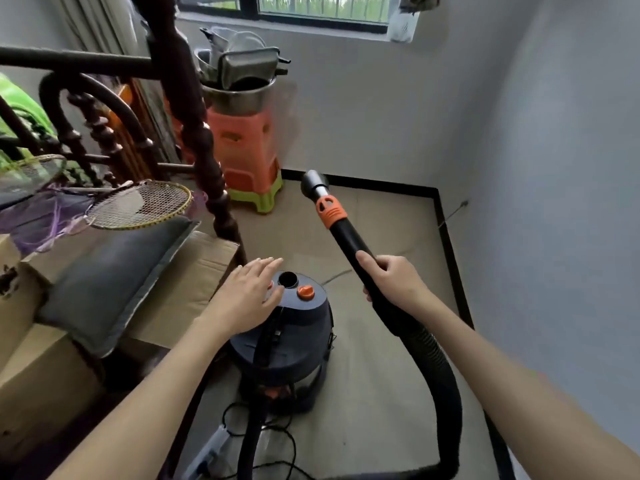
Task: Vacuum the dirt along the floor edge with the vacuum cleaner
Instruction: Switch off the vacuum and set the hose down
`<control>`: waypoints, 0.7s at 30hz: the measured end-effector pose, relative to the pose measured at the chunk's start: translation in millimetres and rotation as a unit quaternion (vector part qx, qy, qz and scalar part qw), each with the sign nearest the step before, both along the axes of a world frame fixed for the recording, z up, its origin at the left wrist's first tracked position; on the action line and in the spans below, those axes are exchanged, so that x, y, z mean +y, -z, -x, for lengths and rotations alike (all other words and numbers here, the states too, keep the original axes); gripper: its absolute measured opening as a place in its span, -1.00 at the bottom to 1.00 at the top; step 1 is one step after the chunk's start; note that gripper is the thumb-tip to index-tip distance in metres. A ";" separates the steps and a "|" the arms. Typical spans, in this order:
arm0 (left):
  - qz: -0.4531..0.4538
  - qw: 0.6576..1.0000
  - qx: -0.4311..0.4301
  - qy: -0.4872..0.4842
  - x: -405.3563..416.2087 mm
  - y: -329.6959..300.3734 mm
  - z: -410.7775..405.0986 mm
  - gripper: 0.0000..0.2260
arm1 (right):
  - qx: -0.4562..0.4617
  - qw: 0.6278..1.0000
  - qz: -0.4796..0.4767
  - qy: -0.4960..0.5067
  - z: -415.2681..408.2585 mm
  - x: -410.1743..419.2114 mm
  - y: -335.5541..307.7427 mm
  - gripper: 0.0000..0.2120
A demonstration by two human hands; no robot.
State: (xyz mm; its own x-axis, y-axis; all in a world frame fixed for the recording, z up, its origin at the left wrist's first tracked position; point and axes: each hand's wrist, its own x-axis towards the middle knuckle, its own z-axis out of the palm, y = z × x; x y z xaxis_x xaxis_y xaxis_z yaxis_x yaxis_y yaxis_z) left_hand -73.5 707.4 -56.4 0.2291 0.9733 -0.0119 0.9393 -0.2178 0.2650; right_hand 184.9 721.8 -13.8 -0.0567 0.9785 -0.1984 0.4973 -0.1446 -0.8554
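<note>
Our right hand (394, 284) is wrapped around the black wand (349, 237), its nozzle (313, 183) near the floor edge (446, 237). Our left hand (251, 292), fingers spread flat, rests atop the vacuum cleaner (291, 337) standing on the floor.

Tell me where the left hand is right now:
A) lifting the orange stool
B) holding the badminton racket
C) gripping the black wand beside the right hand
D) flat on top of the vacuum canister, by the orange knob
D: the left hand lies open on top of the vacuum canister, beside the orange knob, while only the right hand grips the black wand.
</note>
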 end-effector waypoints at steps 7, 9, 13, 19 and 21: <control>0.098 0.995 -0.014 0.008 47.9 91.5 1.9 -0.51 | -0.023 0.997 0.058 0.052 8.8 43.1 81.7 -0.58; 0.106 0.994 -0.027 -0.007 60.8 116.5 -1.2 -0.53 | -0.029 0.995 0.067 0.062 9.2 55.2 104.7 -0.57; 0.123 0.990 -0.058 -0.038 90.6 168.4 -15.3 -0.57 | -0.025 0.992 0.108 0.064 7.6 81.7 154.3 -0.54; 0.131 0.981 -0.100 -0.100 139.4 243.6 -48.0 -0.56 | -0.103 0.989 0.102 -0.019 -3.3 117.1 226.3 -0.43; 0.131 0.976 -0.118 -0.128 150.0 263.8 -59.3 -0.58 | -0.109 0.988 0.106 -0.028 -6.7 128.4 242.8 -0.41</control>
State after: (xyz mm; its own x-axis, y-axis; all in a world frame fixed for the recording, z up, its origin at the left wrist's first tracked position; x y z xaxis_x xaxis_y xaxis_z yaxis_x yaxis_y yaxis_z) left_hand -14.2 857.3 -320.2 0.0059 0.9697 -0.2443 0.8597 0.1198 0.4965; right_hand 191.6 850.2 -256.6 -0.0425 0.9104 -0.4115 0.6791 -0.2758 -0.6802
